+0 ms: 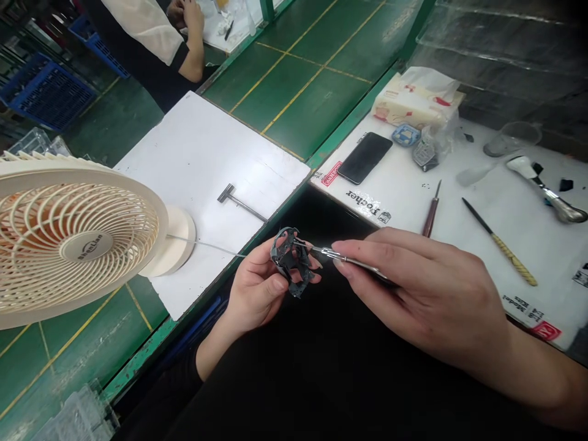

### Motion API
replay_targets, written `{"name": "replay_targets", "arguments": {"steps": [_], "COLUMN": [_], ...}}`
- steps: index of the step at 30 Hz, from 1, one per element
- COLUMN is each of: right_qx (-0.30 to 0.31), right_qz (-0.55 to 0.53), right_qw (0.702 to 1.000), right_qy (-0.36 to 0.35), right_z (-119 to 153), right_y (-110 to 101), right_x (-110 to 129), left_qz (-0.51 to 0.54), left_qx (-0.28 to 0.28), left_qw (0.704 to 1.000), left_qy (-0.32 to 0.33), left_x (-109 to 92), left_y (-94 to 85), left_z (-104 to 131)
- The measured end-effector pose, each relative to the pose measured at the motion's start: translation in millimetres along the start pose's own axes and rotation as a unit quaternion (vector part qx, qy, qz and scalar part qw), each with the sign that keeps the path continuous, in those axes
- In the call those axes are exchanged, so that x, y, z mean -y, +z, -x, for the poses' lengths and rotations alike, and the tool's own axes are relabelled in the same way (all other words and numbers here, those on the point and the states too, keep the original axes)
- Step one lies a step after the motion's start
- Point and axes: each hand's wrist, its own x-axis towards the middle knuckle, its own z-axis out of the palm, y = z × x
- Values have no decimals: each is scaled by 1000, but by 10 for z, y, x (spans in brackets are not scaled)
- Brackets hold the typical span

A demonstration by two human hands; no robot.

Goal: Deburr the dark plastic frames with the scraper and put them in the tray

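My left hand (252,291) pinches a small dark grey plastic part (281,252), a hollow, ring-like frame with jagged inner edges, between thumb and fingers. It is held above my dark-clothed lap. In my right hand (432,294) is a slim craft knife (334,253) with a silver collar, gripped like a pen. Its thin tip reaches the upper right side of the part; whether it touches or cuts there is too small to tell. My fingers cover most of the knife's handle.
On the right table lie a phone (365,157), a red-handled pointed tool (430,211), a yellow-handled file (500,242) and a tissue pack (416,101). A fan (87,245) and a T-shaped metal tool (243,205) occupy the left board. Another person's arm (193,52) shows beyond.
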Motion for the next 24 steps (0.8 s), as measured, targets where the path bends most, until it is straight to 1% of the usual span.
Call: {"name": "replay_targets", "arguments": {"steps": [4,7,9,12,14,16,18,20,23,24], "right_qx": [0,9,32,90,110,106,93,80,46,37], "right_qz": [-1,-8,-29,-81,-102,-90,-47,13,98,116], "right_qw": [1000,1000,998,985,977,983,993,996,983,977], "right_qy": [4,20,48,123,149,116,47,-28,-149,-178], "right_z": [14,8,-26,-109,-147,-150,-129,-109,-108,-113], "right_y": [30,24,-9,-70,-86,-73,-42,-12,13,20], "right_x": [-11,-8,-4,-18,-54,-106,-160,-208,-260,-272], "left_qz": [-3,-43,-96,-186,-221,-231,-220,-190,-142,-131], "left_qx": [15,14,8,2,5,5,1,-7,-25,-32], "left_qw": [1000,998,993,976,967,967,971,979,989,990], "left_qy": [9,39,71,116,123,111,92,74,44,39], "left_x": [31,65,77,61,36,14,10,27,76,92], "left_y": [-20,-58,-95,-149,-173,-183,-185,-182,-177,-176], "left_z": [10,34,51,67,75,86,99,108,106,101]}}
